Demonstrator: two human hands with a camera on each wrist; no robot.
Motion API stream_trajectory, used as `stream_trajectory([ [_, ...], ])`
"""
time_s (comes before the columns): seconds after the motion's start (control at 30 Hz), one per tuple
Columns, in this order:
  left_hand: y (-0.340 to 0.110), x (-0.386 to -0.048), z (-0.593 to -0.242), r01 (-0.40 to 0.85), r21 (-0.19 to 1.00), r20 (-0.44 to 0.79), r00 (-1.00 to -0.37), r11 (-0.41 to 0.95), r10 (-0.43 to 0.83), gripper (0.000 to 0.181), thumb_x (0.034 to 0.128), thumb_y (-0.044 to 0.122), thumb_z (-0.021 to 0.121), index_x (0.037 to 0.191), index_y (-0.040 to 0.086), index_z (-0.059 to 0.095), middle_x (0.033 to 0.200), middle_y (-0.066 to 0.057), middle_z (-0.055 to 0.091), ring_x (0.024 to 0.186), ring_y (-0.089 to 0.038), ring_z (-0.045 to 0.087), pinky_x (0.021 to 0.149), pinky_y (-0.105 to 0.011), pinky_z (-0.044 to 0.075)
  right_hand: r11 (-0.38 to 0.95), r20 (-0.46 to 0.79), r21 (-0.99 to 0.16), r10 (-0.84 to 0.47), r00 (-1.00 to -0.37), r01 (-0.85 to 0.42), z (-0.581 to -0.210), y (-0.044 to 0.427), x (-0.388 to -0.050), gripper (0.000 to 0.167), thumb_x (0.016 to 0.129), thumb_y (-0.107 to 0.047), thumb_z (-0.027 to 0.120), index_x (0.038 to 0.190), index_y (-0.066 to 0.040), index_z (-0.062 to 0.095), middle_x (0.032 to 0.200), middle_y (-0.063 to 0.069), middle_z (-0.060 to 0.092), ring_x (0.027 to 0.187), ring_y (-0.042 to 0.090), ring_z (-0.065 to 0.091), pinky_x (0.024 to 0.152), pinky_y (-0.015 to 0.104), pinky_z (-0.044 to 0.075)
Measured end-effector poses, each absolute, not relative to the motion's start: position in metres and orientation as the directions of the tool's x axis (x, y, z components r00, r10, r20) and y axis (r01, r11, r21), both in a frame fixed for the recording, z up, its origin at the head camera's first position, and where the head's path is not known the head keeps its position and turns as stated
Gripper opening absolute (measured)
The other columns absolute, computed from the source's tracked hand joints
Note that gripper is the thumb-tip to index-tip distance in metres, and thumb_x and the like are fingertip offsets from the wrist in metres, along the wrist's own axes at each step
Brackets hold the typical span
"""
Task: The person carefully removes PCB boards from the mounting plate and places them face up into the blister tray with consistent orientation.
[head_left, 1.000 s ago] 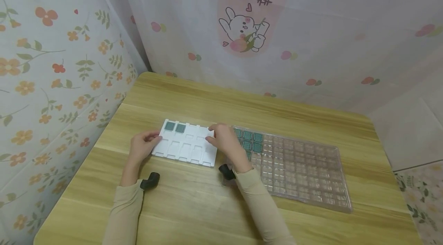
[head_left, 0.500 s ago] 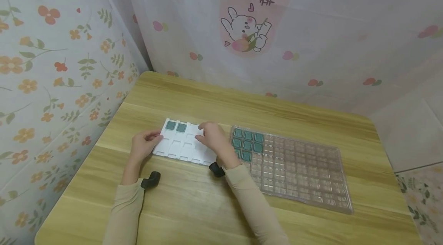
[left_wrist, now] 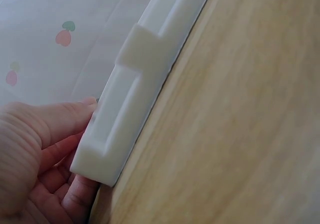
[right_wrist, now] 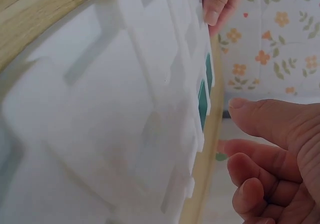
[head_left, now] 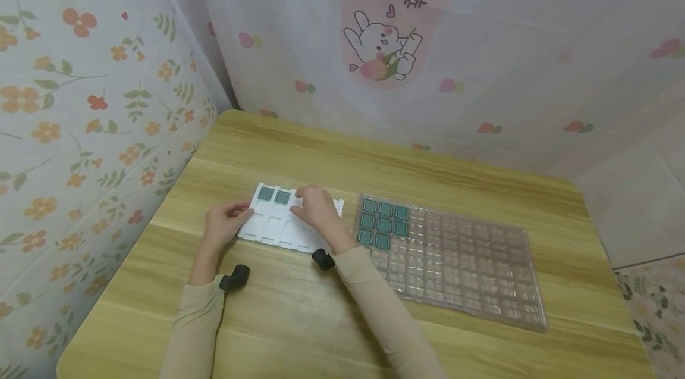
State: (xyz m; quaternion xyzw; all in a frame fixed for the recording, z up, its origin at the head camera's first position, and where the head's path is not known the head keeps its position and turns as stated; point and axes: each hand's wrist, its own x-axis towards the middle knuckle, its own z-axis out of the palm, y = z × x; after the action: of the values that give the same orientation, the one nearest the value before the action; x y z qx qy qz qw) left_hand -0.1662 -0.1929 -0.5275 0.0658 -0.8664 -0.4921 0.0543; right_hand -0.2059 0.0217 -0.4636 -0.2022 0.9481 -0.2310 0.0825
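A white tray [head_left: 273,225] with shallow pockets lies on the table's left half; two green square chips [head_left: 274,196] sit side by side in its far-left pockets. My left hand [head_left: 221,226] grips the tray's left end; in the left wrist view the thumb [left_wrist: 67,119] lies against the edge and the other fingers curl beneath the corner. Over the tray's far side, to the right of the chips, hovers my right hand [head_left: 318,212]. Its thumb [right_wrist: 260,116] and forefinger stand apart in the right wrist view, with nothing visible between them.
Right of the white tray lies a clear plastic tray [head_left: 455,248] with many square pockets. Several green chips [head_left: 384,224] fill its far-left corner. The wooden table [head_left: 278,319] meets a printed curtain [head_left: 299,22] behind and a floral curtain [head_left: 107,129] at left.
My right hand has moved left across the white tray, from its right end toward the two chips, uncovering the clear tray's corner. The left hand keeps its grip.
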Motion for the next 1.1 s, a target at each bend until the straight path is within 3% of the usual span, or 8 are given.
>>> stream_trajectory([
  [0.1, -0.193, -0.166, -0.528, -0.060, 0.858, 0.029, -0.986, 0.510, -0.165, 0.025, 0.0842, 0.007, 0.068, 0.105, -0.008, 0.067, 0.092, -0.022, 0.067, 0.076, -0.011, 0.057, 0.065, -0.011, 0.041, 0.812, -0.060, -0.468, -0.423, -0.904, -0.349, -0.464, 0.019, -0.208, 0.031, 0.087, -0.020, 0.068, 0.111, -0.001, 0.067, 0.112, 0.011, 0.066, 0.093, 0.019, 0.063, 0.084, 0.030, 0.048],
  [0.27, -0.192, -0.165, -0.529, -0.056, 0.867, 0.029, -0.986, 0.495, -0.162, 0.024, 0.0835, 0.006, 0.069, 0.103, -0.007, 0.067, 0.091, -0.022, 0.067, 0.074, -0.011, 0.057, 0.064, -0.012, 0.042, 0.820, -0.062, -0.454, -0.419, -0.906, -0.348, -0.465, 0.016, -0.213, 0.030, 0.086, -0.020, 0.068, 0.110, -0.001, 0.067, 0.107, 0.011, 0.068, 0.075, 0.018, 0.060, 0.076, 0.028, 0.049],
  [0.5, -0.194, -0.165, -0.529, -0.061, 0.868, 0.024, -0.986, 0.493, -0.165, 0.025, 0.0841, 0.007, 0.069, 0.104, -0.007, 0.067, 0.092, -0.022, 0.067, 0.075, -0.010, 0.057, 0.064, -0.012, 0.042, 0.828, -0.084, -0.445, -0.418, -0.905, -0.341, -0.468, 0.009, -0.221, 0.031, 0.086, -0.021, 0.068, 0.110, -0.002, 0.067, 0.110, 0.010, 0.067, 0.100, 0.022, 0.062, 0.083, 0.029, 0.049],
  [1.1, -0.193, -0.165, -0.527, -0.052, 0.871, 0.032, -0.986, 0.488, -0.162, 0.025, 0.0833, 0.006, 0.069, 0.105, -0.006, 0.067, 0.093, -0.021, 0.068, 0.074, -0.008, 0.056, 0.065, -0.012, 0.042, 0.845, -0.120, -0.427, -0.404, -0.907, -0.320, -0.479, -0.005, -0.230, 0.031, 0.085, -0.021, 0.070, 0.110, -0.003, 0.067, 0.109, 0.008, 0.068, 0.100, 0.021, 0.063, 0.083, 0.029, 0.049],
])
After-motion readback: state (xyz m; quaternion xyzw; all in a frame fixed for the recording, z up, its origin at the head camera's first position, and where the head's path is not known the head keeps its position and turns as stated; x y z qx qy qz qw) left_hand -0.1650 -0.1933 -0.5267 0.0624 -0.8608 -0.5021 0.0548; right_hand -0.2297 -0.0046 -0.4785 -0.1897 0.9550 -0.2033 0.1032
